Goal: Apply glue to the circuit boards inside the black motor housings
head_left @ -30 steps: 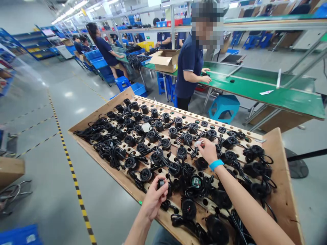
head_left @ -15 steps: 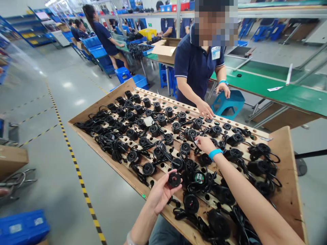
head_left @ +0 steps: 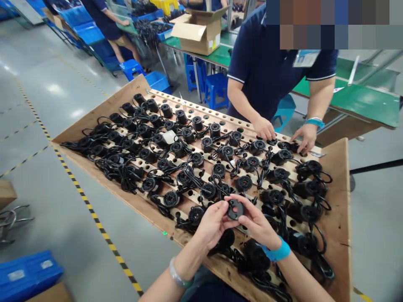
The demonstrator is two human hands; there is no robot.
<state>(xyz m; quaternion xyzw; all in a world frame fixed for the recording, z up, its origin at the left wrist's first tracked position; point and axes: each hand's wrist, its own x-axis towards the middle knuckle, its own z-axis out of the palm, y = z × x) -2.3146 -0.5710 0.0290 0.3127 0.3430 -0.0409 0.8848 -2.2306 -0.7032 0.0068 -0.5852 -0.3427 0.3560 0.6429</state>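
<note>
A small round black part point(head_left: 235, 209) with a centre hole sits between my two hands over the near edge of a wooden tray point(head_left: 340, 176). My left hand point(head_left: 211, 224) grips its left side and my right hand point(head_left: 256, 222), with a blue wristband, grips its right side. The tray has rows of holes and holds several black round fan-like parts with black cords point(head_left: 189, 163). A co-worker in a dark blue shirt point(head_left: 270, 71) stands at the tray's far side, with both of that person's hands point(head_left: 264, 128) on parts there.
A green workbench point(head_left: 362, 100) and a blue stool point(head_left: 285, 111) stand behind the co-worker. A cardboard box point(head_left: 198, 29) sits on another bench. Blue bins point(head_left: 25, 272) lie on the floor at lower left. A yellow-black floor stripe point(head_left: 85, 201) runs along the tray's left.
My right hand came back from the middle of the tray to join my left hand on the black part. The co-worker stepped closer and put both hands on the tray.
</note>
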